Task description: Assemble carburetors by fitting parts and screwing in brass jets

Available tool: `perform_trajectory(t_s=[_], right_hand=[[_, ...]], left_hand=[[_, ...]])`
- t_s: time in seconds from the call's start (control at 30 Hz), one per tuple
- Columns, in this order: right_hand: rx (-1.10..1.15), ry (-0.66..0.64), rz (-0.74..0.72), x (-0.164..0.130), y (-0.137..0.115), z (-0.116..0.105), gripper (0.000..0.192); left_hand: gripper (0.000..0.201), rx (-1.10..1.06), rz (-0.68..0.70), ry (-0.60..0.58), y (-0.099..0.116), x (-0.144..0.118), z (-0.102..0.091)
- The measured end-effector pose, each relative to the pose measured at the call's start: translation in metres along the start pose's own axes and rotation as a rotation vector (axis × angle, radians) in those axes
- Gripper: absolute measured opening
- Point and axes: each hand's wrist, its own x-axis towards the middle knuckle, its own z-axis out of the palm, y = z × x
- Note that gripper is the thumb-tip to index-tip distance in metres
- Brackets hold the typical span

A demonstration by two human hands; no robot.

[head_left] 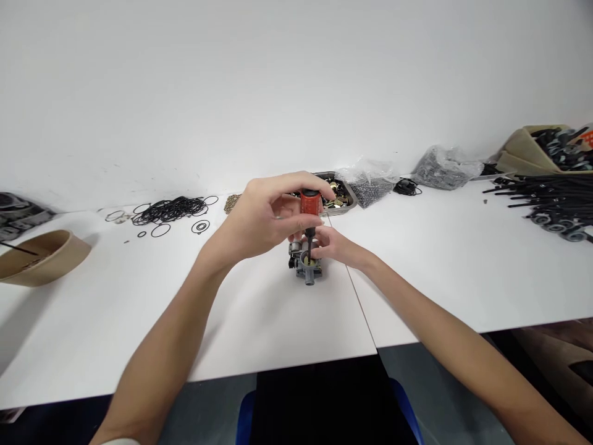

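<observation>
A small grey metal carburettor-like part point(306, 264) stands on the white table point(259, 321) in front of me. My left hand point(264, 213) grips the red handle of a screwdriver point(310, 204), held upright with its dark shaft pointing down into the top of the part. My right hand point(334, 244) reaches in from the right and holds the part steady, fingers wrapped around its far side. The screwdriver tip is hidden inside the part.
A pile of black rubber O-rings point(169, 210) lies at the back left. A tan bowl point(39, 258) sits at far left. A metal tray of brass parts point(340, 196), plastic bags point(445, 167) and black rods point(551, 194) line the back right.
</observation>
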Motion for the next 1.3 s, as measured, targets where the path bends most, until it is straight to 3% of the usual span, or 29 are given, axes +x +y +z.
perform_trajectory(t_s=[0.33, 0.57, 0.73, 0.83, 0.97, 1.07, 1.2, 1.3], right_hand=[[0.017, -0.012, 0.022, -0.001, -0.004, -0.001, 0.048], [0.010, 0.000, 0.009, 0.000, -0.002, 0.000, 0.050], [0.005, -0.027, 0.015, -0.001, -0.005, 0.000, 0.049], [0.000, -0.049, -0.011, -0.001, -0.007, 0.000, 0.046], [-0.024, -0.070, -0.047, -0.002, -0.008, -0.001, 0.044], [-0.032, -0.063, -0.036, -0.002, -0.008, 0.000, 0.043], [-0.016, -0.039, -0.001, -0.002, -0.009, 0.001, 0.047], [-0.001, -0.036, 0.007, -0.002, -0.010, 0.002, 0.047]], left_hand=[[0.021, 0.140, 0.075, 0.142, -0.005, 0.002, 0.013], [0.022, 0.048, 0.072, 0.086, -0.003, 0.003, 0.005], [0.023, -0.022, 0.061, 0.134, -0.004, 0.002, 0.001], [0.031, -0.091, 0.000, 0.032, -0.002, 0.000, -0.003], [0.023, -0.088, -0.014, -0.079, 0.003, -0.002, -0.008], [0.018, -0.060, 0.018, -0.051, 0.003, -0.001, -0.006], [0.028, -0.058, 0.009, 0.065, -0.003, 0.000, -0.001], [0.033, -0.073, -0.016, 0.033, -0.006, 0.000, -0.002]])
